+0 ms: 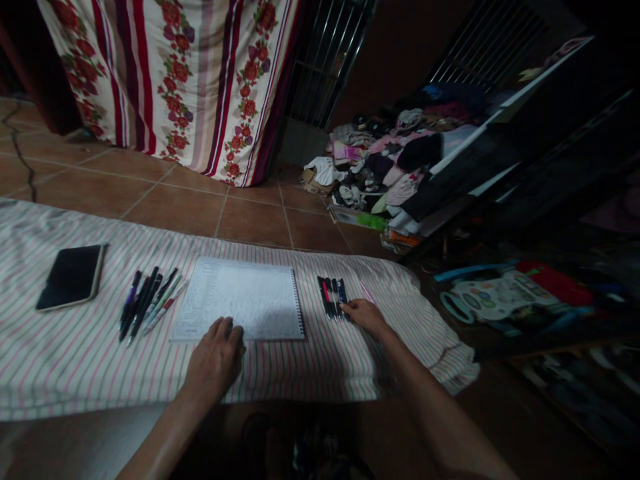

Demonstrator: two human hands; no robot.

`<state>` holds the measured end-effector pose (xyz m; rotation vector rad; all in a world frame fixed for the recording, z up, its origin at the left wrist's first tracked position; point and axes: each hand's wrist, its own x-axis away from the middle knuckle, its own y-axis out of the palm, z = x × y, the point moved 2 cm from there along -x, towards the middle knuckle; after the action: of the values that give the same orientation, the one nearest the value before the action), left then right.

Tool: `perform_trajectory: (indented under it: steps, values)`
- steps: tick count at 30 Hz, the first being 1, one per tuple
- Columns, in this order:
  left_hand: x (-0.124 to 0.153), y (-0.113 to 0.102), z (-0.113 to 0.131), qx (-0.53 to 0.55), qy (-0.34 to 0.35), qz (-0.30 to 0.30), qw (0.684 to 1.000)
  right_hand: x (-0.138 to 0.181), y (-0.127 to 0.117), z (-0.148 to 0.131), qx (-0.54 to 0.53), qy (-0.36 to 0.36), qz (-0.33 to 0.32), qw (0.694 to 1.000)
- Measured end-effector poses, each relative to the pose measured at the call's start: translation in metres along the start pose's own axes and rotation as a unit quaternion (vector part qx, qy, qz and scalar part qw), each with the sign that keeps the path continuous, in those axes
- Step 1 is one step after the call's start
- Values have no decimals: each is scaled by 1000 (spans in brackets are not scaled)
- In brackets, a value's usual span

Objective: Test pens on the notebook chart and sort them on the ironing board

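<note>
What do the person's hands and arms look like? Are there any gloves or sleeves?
The left hand and right hand are bare, with no gloves. Both forearms show no sleeves, watch or bracelet. It's too dim to tell about small rings.

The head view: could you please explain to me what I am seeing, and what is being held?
There is no machine here: one person works with bare hands, seen by a camera worn on the head, looking forward and down. A striped cloth bears a spiral notebook, a dark-screened device, a left group of pens and a right row of pens. The left hand lies at the notebook's near edge. The right hand reaches the row's right end; whether it grips a pen is unclear.
</note>
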<state>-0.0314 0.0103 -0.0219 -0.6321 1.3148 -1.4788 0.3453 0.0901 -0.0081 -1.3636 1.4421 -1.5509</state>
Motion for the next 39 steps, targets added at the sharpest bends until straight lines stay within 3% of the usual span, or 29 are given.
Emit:
perform_trajectory:
  steps: [11, 31, 39]
  values:
    - [-2, -5, 2, -1, -14, -16, 1000, -4, 1, 1, -11, 5, 7, 1000]
    - [-5, -14, 8, 19, -48, -76, 996, 6, 2, -14, -124, -19, 62, 990]
    - [-10, -23, 1, 40, -86, -62, 994, -14, 15, 10, -156, 30, 80, 984]
